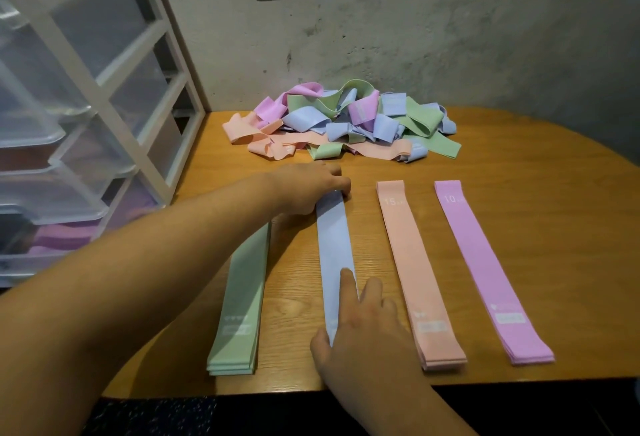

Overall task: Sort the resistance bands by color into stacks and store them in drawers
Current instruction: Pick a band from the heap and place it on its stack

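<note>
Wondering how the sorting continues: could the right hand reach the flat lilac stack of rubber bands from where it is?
Probably yes. The right hand presses the pale blue rubber band; only the flat peach stack of bands lies between it and the lilac stack.

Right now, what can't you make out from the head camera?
All head view:
Green stack: far end hidden under the left arm.
Blue band: far end under the left hand, near end under the right hand; pinching or pressing at the far end is unclear.
Peach stack, purple stack: small label print blurred.
Drawers: contents hazy behind plastic, cut off by the left edge.
Pile: lower bands buried.
</note>
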